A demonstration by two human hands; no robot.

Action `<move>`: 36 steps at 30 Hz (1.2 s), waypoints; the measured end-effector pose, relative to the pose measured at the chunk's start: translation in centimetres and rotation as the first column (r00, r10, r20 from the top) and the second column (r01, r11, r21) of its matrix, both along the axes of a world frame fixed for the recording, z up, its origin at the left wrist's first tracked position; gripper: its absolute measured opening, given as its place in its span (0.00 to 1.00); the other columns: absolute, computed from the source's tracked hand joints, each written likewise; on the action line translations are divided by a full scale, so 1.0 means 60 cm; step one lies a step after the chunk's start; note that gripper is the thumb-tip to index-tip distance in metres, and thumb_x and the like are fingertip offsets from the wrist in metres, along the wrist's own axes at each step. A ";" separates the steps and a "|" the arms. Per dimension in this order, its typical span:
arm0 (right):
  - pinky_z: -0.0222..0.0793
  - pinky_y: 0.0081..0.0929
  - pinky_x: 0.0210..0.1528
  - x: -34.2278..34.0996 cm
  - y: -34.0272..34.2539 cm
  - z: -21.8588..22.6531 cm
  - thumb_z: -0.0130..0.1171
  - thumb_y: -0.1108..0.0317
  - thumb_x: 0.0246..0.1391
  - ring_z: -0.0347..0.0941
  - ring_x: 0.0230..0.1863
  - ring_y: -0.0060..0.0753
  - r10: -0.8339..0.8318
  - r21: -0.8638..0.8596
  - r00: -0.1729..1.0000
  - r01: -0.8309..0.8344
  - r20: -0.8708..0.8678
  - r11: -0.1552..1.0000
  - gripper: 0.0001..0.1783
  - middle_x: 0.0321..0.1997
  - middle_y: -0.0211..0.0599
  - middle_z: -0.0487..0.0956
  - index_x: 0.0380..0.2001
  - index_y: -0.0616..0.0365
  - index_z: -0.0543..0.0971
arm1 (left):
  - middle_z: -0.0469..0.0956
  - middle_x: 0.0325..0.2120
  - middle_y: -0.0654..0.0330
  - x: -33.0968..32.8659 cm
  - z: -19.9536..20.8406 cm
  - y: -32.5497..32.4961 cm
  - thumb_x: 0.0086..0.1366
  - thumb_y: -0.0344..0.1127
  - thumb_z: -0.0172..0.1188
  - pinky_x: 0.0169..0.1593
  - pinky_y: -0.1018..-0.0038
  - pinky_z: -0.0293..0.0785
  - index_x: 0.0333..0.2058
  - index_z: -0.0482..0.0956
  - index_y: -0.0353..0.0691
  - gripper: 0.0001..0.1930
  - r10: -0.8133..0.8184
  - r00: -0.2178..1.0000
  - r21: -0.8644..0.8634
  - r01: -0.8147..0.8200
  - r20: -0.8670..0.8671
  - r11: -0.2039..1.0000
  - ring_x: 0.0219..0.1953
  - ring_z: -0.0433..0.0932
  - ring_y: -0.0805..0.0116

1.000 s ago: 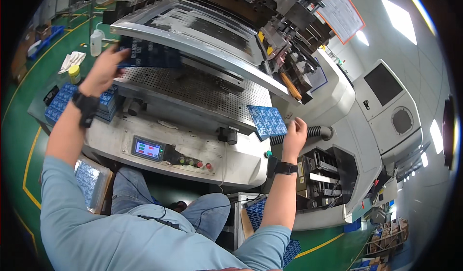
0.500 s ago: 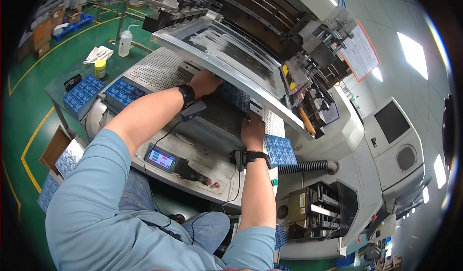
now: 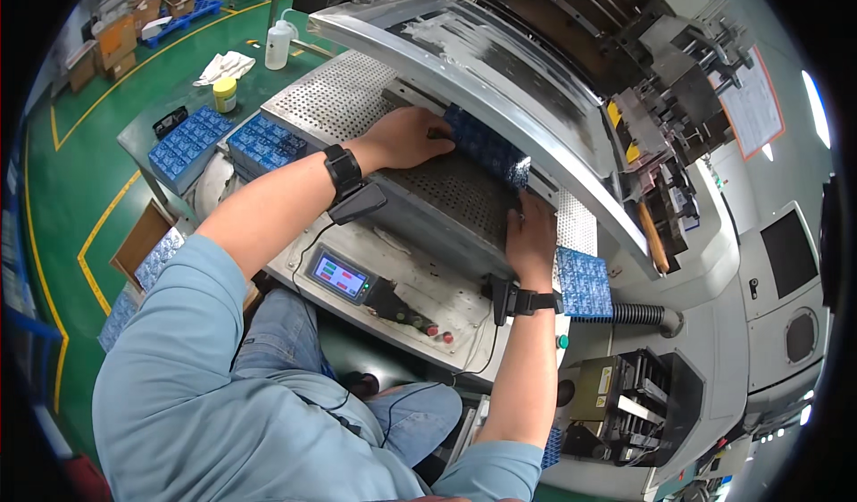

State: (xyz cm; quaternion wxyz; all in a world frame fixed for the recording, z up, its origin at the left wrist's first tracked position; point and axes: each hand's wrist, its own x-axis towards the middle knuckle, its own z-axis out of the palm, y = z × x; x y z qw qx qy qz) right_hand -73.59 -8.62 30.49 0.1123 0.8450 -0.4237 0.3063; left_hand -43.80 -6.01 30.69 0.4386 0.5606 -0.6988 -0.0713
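A blue circuit board panel (image 3: 489, 148) lies partly under the raised, metal-framed printing screen (image 3: 482, 82), above the perforated worktable (image 3: 464, 190). My left hand (image 3: 412, 138) is at the panel's left end, its fingers curled and closed at the edge; the fingertips are partly hidden. At the opposite end, my right hand (image 3: 533, 234) reaches up with fingers stretched and thumb apart, the fingertips close to the panel's near right corner. Whether those fingertips touch it is hard to see.
Stacks of blue panels (image 3: 189, 141) stand at the left, beside a yellow-lidded jar (image 3: 224, 94), a white cloth (image 3: 225, 68) and a squeeze bottle (image 3: 279, 45). Another blue panel stack (image 3: 585, 283) is at the right. A touchscreen (image 3: 339, 274) and buttons line the machine's front.
My view has shifted, so the scene sits further right and lower. More of the panel shows between my hands, and my right hand's fingers look straighter.
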 end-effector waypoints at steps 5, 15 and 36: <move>0.60 0.43 0.65 0.004 0.003 0.004 0.54 0.67 0.59 0.67 0.61 0.54 0.003 0.033 0.999 -0.002 -0.036 0.999 0.22 0.58 0.48 0.74 0.57 0.57 0.74 | 0.82 0.41 0.50 0.000 -0.008 -0.004 0.61 0.49 0.62 0.55 0.62 0.72 0.41 0.85 0.42 0.19 0.036 0.998 -0.111 -0.030 0.046 0.993 0.48 0.77 0.50; 0.58 0.44 0.66 0.002 0.006 0.003 0.53 0.65 0.60 0.68 0.60 0.51 -0.008 0.025 0.999 0.009 -0.040 1.000 0.21 0.57 0.44 0.75 0.56 0.56 0.75 | 0.82 0.41 0.50 -0.002 -0.007 -0.003 0.61 0.50 0.62 0.55 0.62 0.72 0.40 0.86 0.41 0.19 0.033 0.998 -0.107 -0.027 0.056 0.994 0.48 0.78 0.50; 0.60 0.42 0.65 0.006 0.010 0.003 0.54 0.65 0.60 0.67 0.61 0.51 -0.041 0.059 0.999 0.043 -0.032 0.997 0.22 0.59 0.46 0.74 0.58 0.54 0.74 | 0.71 0.54 0.55 -0.021 -0.009 0.025 0.58 0.63 0.60 0.65 0.57 0.57 0.47 0.84 0.51 0.27 0.147 0.915 -0.257 -0.050 0.375 0.965 0.61 0.64 0.53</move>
